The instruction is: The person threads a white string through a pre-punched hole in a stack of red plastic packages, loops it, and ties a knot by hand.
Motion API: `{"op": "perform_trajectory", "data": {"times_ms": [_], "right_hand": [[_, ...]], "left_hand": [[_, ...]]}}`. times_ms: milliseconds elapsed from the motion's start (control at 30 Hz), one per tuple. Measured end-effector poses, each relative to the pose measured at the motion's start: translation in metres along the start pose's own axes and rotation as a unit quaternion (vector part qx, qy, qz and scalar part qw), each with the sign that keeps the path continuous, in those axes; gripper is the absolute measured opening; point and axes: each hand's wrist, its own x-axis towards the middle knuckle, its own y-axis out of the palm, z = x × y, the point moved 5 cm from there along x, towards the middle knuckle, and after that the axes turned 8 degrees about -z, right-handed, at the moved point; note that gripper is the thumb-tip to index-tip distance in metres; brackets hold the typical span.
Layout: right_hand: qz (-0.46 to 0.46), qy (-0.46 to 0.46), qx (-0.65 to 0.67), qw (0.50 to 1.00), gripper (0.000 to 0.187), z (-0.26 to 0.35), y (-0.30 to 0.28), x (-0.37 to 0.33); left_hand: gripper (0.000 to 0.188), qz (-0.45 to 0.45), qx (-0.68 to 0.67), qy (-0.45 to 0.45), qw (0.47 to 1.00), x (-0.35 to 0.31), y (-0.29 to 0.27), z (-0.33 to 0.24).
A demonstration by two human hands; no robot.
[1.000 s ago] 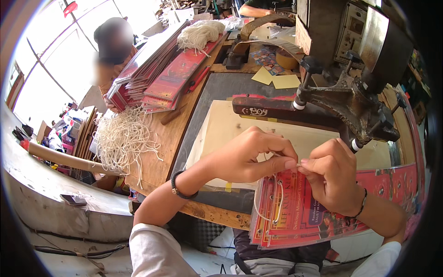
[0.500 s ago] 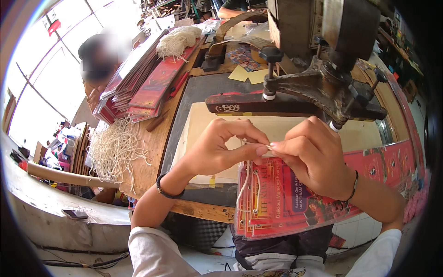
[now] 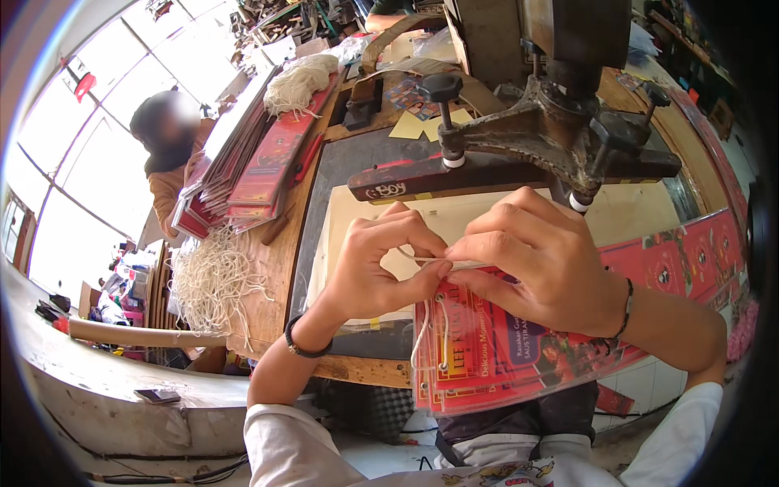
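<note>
Over the near edge of the table, both hands are closed on a thin white cord (image 3: pixel 419 345). My left hand (image 3: pixel 381 264) pinches it between thumb and fingers, forming a ring shape. My right hand (image 3: pixel 540 272) grips the cord close beside, its fingertips almost touching the left ones. From there the cord runs down to eyelet holes at the left end of a stack of red printed sheets in clear plastic (image 3: pixel 560 357). The stack lies below my hands and projects past the table edge above my lap. My right hand hides part of it.
A black metal press (image 3: pixel 527 146) stands just beyond my hands, over a pale board (image 3: pixel 349 219). To the left are stacked red sheets (image 3: pixel 272 170), a white cord bundle (image 3: pixel 302 85) and a heap of loose cords (image 3: pixel 215 280). Another person (image 3: pixel 170 150) is behind them.
The view has shifted slightly. My fingertips have moved a little left, and a short piece of cord now shows stretched beside the right fingers. Both hands still pinch the cord.
</note>
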Motion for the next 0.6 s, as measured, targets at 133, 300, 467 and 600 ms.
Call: {"op": "perform_trajectory", "data": {"times_ms": [133, 300, 467, 600], "right_hand": [[0.001, 0.001, -0.003, 1.0, 0.028, -0.0008, -0.0016, -0.0005], [0.001, -0.002, -0.003, 1.0, 0.02, -0.0032, -0.0022, -0.001], [-0.016, -0.016, -0.003, 1.0, 0.02, -0.0053, -0.0026, -0.0027], [-0.032, -0.024, -0.002, 0.999, 0.02, -0.0021, -0.0045, -0.0007]], "left_hand": [[0.01, 0.0, 0.0, 0.01, 1.0, -0.0006, -0.0005, -0.0018], [0.011, 0.003, 0.013, 0.013, 1.0, 0.0005, 0.0014, -0.002], [0.01, -0.003, 0.032, 0.058, 0.998, -0.0001, 0.0019, -0.0053], [0.009, -0.004, -0.08, 0.006, 0.997, -0.0014, 0.0042, -0.0008]]}}
